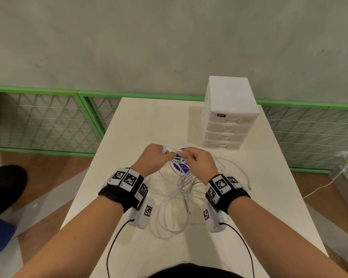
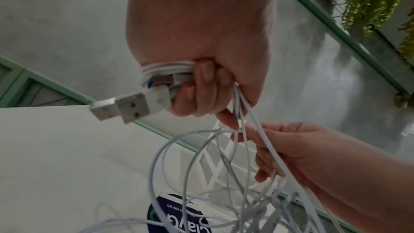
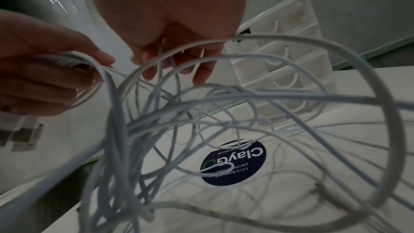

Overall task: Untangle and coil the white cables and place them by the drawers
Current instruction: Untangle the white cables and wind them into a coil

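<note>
The bench [image 1: 141, 121] carries the drawers [image 1: 229, 115] at its far right. Before them, at the middle, the cables [image 1: 175, 207] hang tangled from the left hand [image 1: 153, 159] and right hand [image 1: 199, 163], above a round sticker [image 3: 233, 164] on the bench; loose loops trail rightward.

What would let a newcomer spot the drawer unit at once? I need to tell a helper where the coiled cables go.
Start at the white table that stands against the grey wall. On its far right corner stands the drawer unit, a small white plastic tower of stacked drawers with curved handles. It is the only upright box there, and it has a small black label on its front.
</note>
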